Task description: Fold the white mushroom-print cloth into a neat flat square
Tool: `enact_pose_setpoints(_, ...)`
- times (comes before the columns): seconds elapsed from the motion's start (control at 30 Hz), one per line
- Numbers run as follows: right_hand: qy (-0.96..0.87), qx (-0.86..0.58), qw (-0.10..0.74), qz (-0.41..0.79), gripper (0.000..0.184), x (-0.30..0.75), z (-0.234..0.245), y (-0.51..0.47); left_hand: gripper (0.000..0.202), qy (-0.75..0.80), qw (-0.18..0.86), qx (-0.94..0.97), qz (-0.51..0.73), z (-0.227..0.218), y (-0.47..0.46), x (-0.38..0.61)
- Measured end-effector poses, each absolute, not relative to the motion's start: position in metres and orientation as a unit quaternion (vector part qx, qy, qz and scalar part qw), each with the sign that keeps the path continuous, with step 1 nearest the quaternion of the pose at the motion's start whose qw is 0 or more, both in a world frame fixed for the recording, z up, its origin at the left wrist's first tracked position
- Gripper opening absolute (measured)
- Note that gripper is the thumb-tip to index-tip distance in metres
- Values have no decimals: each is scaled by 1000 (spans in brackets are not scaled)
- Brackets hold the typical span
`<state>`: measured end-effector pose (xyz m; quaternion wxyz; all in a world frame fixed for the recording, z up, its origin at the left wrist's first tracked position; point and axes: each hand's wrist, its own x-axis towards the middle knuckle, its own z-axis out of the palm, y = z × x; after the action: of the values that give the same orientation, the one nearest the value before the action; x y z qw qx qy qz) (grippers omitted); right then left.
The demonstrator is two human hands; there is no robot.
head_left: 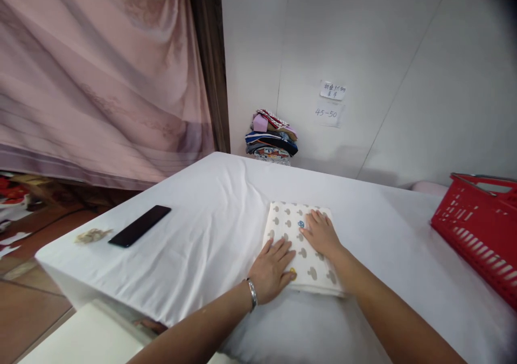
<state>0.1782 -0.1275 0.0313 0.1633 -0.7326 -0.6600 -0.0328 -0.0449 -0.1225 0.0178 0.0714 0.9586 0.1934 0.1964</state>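
A folded white cloth (305,259) with a grey-brown mushroom-like print lies flat on the white-covered table in front of me. My left hand (272,270), with a silver bracelet at the wrist, rests on its lower left part, fingers spread. On the upper right part lies my right hand (323,235), palm down with the fingers stretched out. A small blue round mark (301,224) shows by my right thumb, and a small yellow one (293,272) by my left thumb. Neither hand grips anything that I can see.
A black phone (140,225) and a small pale tangled bundle (92,236) lie on the table (194,235) at the left. At the right edge stands a red basket (480,229). Stacked folded fabrics (271,136) rise behind the table by the wall, and a pink curtain (109,78) hangs left.
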Motion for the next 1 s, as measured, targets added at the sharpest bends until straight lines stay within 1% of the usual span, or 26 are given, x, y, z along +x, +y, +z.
enact_pose_setpoints(0.03, -639, -757, 132, -26, 51, 184, 25, -125, 44, 193, 75, 958, 197, 17, -123, -45)
enact_pose_setpoints(0.1, -616, -781, 97, -14, 57, 193, 15, -123, 44, 191, 87, 957, 200, 16, -122, -46)
enact_pose_setpoints(0.23, -615, -784, 78, -11, 59, 198, 7, -124, 37, 188, 150, 944, 226, 22, -104, -42)
enact_pose_setpoints(0.3, -615, -785, 78, -9, 58, 197, 7, -123, 34, 234, 168, 920, 264, 29, -88, -34)
enact_pose_setpoints(0.37, -615, -784, 80, -9, 58, 197, 8, -122, 41, 314, 154, 896, 275, 34, -73, -21)
enact_pose_setpoints(0.43, -619, -781, 81, -4, 59, 199, 10, -122, 50, 363, 145, 892, 227, 35, -62, -7)
enact_pose_setpoints(0.53, -609, -789, 79, 18, 60, 208, 11, -123, 58, 385, 145, 901, 137, 30, -59, 8)
enact_pose_setpoints(0.6, -593, -799, 92, 24, 63, 215, 10, -124, 60, 383, 147, 905, 109, 24, -61, 11)
enact_pose_setpoints(0.7, -591, -796, 128, 21, 64, 223, 4, -126, 61, 374, 150, 909, 107, 20, -64, 7)
enact_pose_setpoints(0.8, -600, -787, 144, 24, 65, 226, -2, -127, 59, 368, 157, 910, 106, 24, -62, 4)
enact_pose_setpoints(0.9, -588, -798, 126, 42, 67, 224, 1, -127, 53, 371, 129, 912, 114, 33, -52, 10)
enact_pose_setpoints(1.0, -568, -817, 68, 71, 68, 219, 15, -122, 56, 379, 80, 913, 130, 40, -37, 24)
